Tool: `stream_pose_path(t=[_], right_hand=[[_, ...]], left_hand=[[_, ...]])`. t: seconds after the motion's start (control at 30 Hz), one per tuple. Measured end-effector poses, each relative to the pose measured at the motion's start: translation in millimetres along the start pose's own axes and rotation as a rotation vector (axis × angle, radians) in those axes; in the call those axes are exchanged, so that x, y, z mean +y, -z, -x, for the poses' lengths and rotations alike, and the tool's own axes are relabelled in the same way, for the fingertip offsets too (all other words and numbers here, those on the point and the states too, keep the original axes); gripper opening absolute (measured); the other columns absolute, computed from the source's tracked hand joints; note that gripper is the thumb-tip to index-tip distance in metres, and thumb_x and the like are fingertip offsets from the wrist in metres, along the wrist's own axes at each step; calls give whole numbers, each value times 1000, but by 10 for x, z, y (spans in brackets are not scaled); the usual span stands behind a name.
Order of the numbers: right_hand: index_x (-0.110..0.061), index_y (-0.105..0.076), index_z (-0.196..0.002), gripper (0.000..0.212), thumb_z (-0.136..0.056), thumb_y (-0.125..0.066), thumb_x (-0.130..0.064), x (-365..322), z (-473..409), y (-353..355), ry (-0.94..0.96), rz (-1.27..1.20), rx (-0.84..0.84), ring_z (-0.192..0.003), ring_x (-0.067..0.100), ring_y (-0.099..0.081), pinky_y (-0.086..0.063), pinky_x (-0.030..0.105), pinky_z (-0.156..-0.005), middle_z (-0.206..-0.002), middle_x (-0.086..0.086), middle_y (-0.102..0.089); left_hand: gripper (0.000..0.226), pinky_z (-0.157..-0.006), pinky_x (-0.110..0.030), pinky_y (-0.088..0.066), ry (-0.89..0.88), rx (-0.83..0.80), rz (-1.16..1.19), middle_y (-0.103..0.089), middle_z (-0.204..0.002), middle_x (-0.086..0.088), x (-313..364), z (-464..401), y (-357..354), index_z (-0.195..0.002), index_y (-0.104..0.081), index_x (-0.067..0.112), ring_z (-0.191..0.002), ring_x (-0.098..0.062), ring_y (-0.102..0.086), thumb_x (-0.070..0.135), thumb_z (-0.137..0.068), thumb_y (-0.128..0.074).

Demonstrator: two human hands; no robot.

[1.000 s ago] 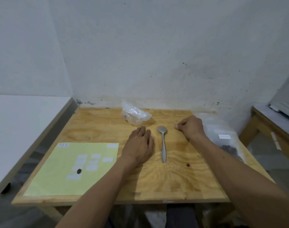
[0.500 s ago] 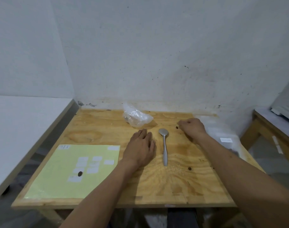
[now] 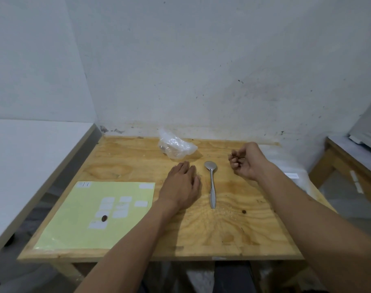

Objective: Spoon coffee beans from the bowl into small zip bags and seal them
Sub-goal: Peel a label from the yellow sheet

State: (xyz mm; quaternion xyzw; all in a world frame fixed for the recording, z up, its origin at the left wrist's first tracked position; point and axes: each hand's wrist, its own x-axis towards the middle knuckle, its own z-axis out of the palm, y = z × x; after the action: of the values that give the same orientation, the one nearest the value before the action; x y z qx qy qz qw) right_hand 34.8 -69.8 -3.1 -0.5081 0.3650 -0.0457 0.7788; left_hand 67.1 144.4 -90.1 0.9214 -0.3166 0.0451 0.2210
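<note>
A metal spoon (image 3: 211, 182) lies on the wooden table (image 3: 222, 229), bowl end away from me. My left hand (image 3: 181, 187) rests flat, palm down, just left of the spoon and holds nothing. My right hand (image 3: 246, 160) is lifted right of the spoon bowl, fingers curled in as if pinching a coffee bean, which is hardly visible. A crumpled clear plastic bag (image 3: 176, 145) sits at the back centre. One loose bean (image 3: 104, 218) lies on the yellow sheet, another (image 3: 243, 211) on the wood. No bowl is in view.
A yellow sheet (image 3: 74, 225) with several white labels covers the table's front left. Clear plastic with a white label (image 3: 291, 175) lies at the right edge, partly behind my right arm. A white surface (image 3: 32, 157) stands to the left, another table (image 3: 349, 166) to the right.
My right hand has lifted off the table and turned with its fingers curled inward; the bean that lay by its fingertips is gone from the wood. My left hand has stayed put.
</note>
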Motion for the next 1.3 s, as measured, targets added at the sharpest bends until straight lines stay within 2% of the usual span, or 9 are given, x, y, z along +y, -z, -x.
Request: stream_pose_path(t=[0.27,0.43,0.57,0.73,0.83,0.97,1.13,1.23,1.3], right_hand=[[-21,-77,-75,26,-79,-83,-46,201,695,282,450,1194,-182,-55,-3,-51,-36,13,-55,-55,-19,-58],[-33,-79,-88,22,-72,-88,-46,348,1111,621,466,1283,-173,-61,-2,-49,-34,11,-54,-61,-20,-56],[-40,-79,-85,18,-71,-87,-49,514,1127,804,477,1302,-108,-98,1,-60,-40,13,-71,-93,-23,-68],[-29,-81,-81,15,-78,-83,-43,588,1089,830,440,1215,-99,-90,4,-65,-50,26,-81,-87,-16,-75],[-9,-64,-78,26,-93,-69,-30,550,1120,740,177,744,-237,-58,11,-52,-44,23,-55,-68,0,-60],[-3,-58,-95,5,-92,-54,-5,533,1154,434,1,261,-342,-54,12,-45,-37,21,-42,-73,9,-56],[-9,-79,-90,17,-89,-64,-18,664,1276,-6,226,744,-250,-61,11,-45,-33,21,-48,-75,1,-57],[-17,-80,-88,13,-91,-69,-23,811,1377,-202,423,884,-324,-68,1,-61,-44,11,-53,-80,-6,-74],[-21,-80,-88,6,-87,-76,-25,912,1446,-328,520,949,-368,-49,-4,-53,-38,10,-47,-54,-15,-63]], left_hand=[[34,-107,-44,-37,-40,7,-10,-58,-127,-20,4,-9,32,-116,-57,5,-122,-34,-48,31,-104,-36],[40,-113,-40,-31,-51,-27,-42,-53,-139,-18,35,25,90,-127,-54,6,-132,-32,-44,31,-106,-32],[38,-107,-40,-32,-51,-31,-23,-55,-130,-19,60,65,133,-119,-57,3,-126,-36,-48,29,-105,-32],[33,-109,-40,-33,-18,-58,6,-55,-132,-18,73,80,151,-116,-56,5,-126,-32,-46,27,-106,-34],[33,-111,-40,-31,-16,-69,14,-54,-136,-19,74,78,158,-118,-56,5,-130,-32,-44,28,-106,-34],[26,-108,-40,-34,-14,-74,51,-58,-126,-16,42,66,157,-105,-55,9,-128,-31,-47,28,-105,-38],[32,-71,-33,-35,-4,-46,219,-54,-86,-12,21,77,336,-77,-55,6,-87,-34,-56,32,-96,-51],[32,-83,-38,-50,-69,0,235,-71,-109,-19,-149,129,558,-108,-72,-2,-101,-34,-64,25,-98,-58],[38,-89,-33,-47,-73,23,175,-72,-116,-16,-361,199,711,-117,-72,0,-109,-33,-64,26,-94,-57]])
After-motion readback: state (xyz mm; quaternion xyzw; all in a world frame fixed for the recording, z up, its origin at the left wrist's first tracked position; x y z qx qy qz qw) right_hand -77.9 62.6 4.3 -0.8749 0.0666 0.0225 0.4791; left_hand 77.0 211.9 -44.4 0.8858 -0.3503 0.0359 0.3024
